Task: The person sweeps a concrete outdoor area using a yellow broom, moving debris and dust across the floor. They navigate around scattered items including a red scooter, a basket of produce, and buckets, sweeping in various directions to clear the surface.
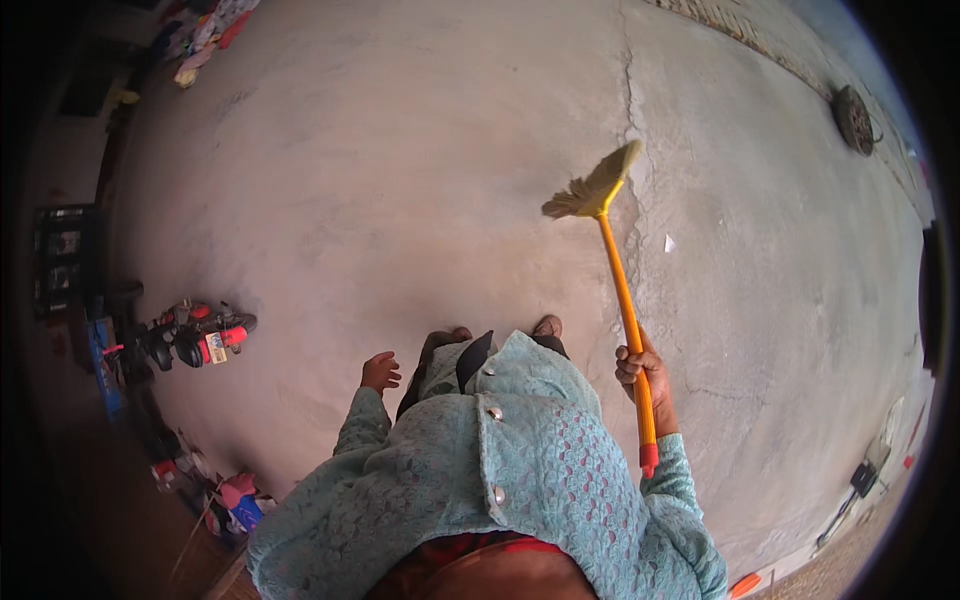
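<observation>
My right hand [645, 372] is wrapped round the orange handle of a broom [622, 290], not far above its red end cap. The broom slants away from me, and its yellow collar and fanned straw-coloured bristles reach the concrete floor [420, 190] ahead, beside a long crack. A small white scrap [669, 243] lies on the floor just right of the handle. My left hand [380, 373] hangs at my side with nothing in it, its fingers loosely curled and apart.
A red and black motorbike [205, 335] stands at the left. Heaped cloth [210, 40] lies at the far left, and more cloth [240, 495] at the near left. A dark round basket-like object [853, 120] is at the far right. A dark long-handled tool [860, 482] lies near the right edge.
</observation>
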Demonstrator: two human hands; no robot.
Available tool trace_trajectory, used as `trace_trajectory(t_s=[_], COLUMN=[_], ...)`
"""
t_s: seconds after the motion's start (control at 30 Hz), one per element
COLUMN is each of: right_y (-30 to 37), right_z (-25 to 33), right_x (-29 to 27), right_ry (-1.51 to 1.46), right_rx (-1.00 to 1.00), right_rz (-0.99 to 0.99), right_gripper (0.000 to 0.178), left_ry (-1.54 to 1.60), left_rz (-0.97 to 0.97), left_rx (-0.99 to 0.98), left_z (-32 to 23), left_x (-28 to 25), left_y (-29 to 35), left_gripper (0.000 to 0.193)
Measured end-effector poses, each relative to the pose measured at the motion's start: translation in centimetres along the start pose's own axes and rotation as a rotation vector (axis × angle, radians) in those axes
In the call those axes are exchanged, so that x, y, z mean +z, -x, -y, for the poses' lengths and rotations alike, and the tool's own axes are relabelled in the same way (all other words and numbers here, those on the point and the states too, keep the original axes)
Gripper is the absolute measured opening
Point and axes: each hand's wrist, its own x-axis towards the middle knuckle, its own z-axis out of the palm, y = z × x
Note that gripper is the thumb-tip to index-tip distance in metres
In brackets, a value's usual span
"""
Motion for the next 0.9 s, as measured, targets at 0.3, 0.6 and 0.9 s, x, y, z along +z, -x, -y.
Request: trace_trajectory(t_s=[0.3,0.6,0.9], right_y=[-18.5,-36.5,-25.6], right_z=[-2.3,0.1,13.0], right_x=[9.2,12.9,12.5], right_ry=[0.24,-0.133,-0.238], right_rx=[0.372,0.517,0.135], right_rz=[0.237,0.184,-0.057], right_gripper=[0.058,0.022,0.02], left_ry=[0.144,0.078,-0.006], left_rz=[-0.039,0.126,0.159], left_rx=[-0.056,0.105,0.025], left_z=[2.7,-13.0,-22.2], left_x=[-0.5,3.7,2.0], left_y=[-2.7,-11.8,-17.7], left_gripper=[0.038,0.042,0.041])
